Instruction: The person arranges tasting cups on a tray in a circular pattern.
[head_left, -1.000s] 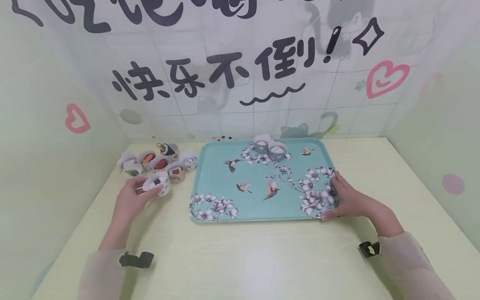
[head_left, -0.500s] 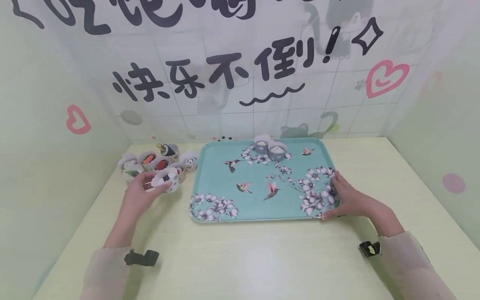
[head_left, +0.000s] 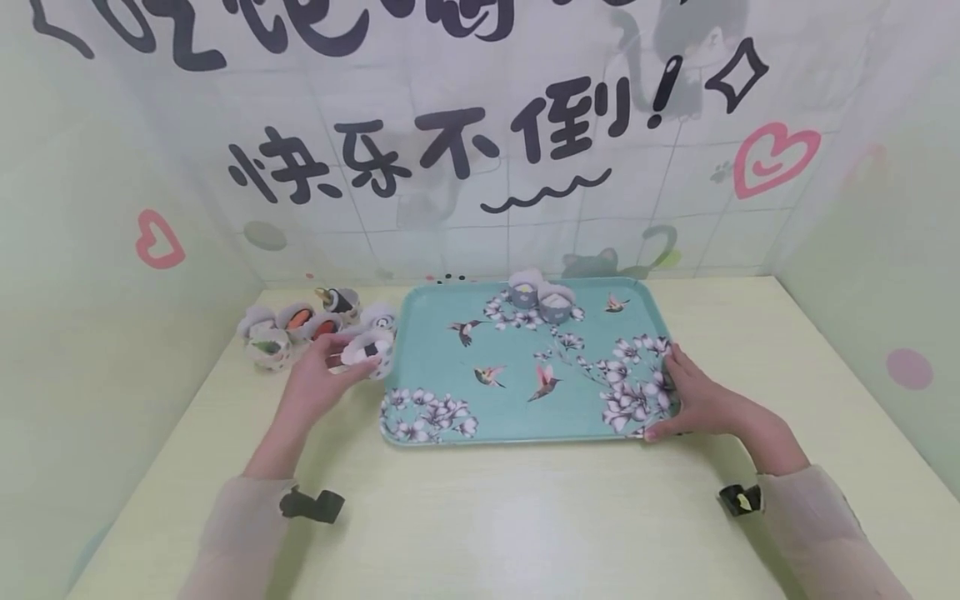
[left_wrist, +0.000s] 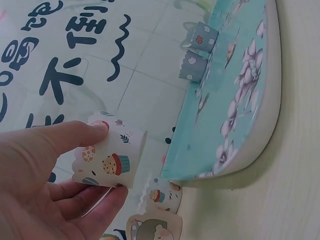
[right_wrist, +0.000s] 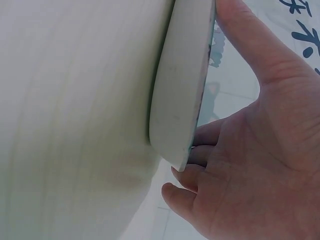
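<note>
Head: L hand [head_left: 318,383] is pinching a white cup [head_left: 384,365] just beside the tray's left edge; R hand [head_left: 708,404] is gripping the tray [head_left: 450,367] at its near right corner. Dark-and-white filling [head_left: 372,349] is showing only here.
L wrist: cupcake print [left_wrist: 116,164] is showing on the cup's wall, w/ a gap separating cup & tray. It's looking papery, so prob. light, easily crushed; best hold = gentle pinch on the sides.
R wrist: thumb & fingers are bracketing the rim; tray's looking stiff, prob. smooth. Cup isn't showing.

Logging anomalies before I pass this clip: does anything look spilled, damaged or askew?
Nothing visibly spilled or damaged. Slightly odd is the dark roll, left of the tray: it leans past the rim of its cup, perhaps by design.
</note>
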